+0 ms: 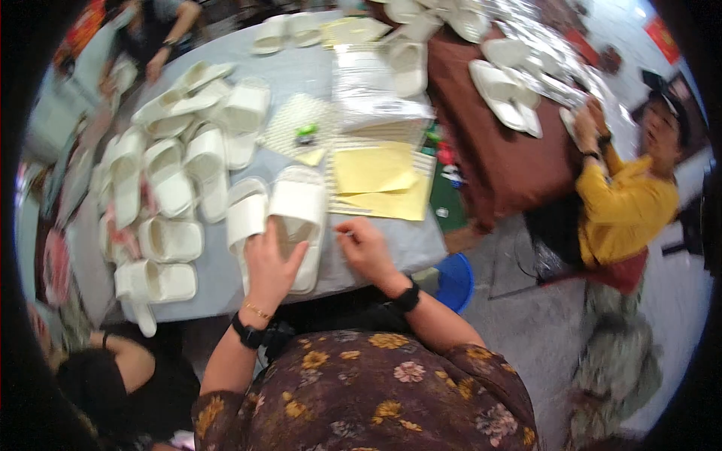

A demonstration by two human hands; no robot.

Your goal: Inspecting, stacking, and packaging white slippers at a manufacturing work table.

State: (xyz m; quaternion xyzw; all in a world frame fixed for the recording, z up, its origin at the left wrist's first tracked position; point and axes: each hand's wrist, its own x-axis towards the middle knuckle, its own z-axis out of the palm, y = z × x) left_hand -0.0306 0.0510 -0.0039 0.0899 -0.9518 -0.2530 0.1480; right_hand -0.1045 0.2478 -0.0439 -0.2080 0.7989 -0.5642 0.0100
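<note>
In front of me a pair of white slide slippers lies side by side on the grey-covered table: a left slipper (pixel 248 214) and a right slipper (pixel 299 199). My left hand (pixel 272 263) rests over the pair, its fingers stretched toward the straps and its thumb spread away over the right slipper's footbed. Just right of that slipper is my right hand (pixel 366 249), above the table's near edge. Its fingers are curled together, and whatever they may hold is too small to make out. Yellow paper sheets (pixel 374 169) lie beyond it.
Many white slippers (pixel 167 177) are heaped at the left. Beyond the pair lie a textured sheet (pixel 301 120) with a small green object and clear plastic packaging (pixel 376 86). A blue bucket (pixel 456 282) stands below the edge. A person in yellow (pixel 628 203) handles a slipper at the brown-covered table (pixel 481 143).
</note>
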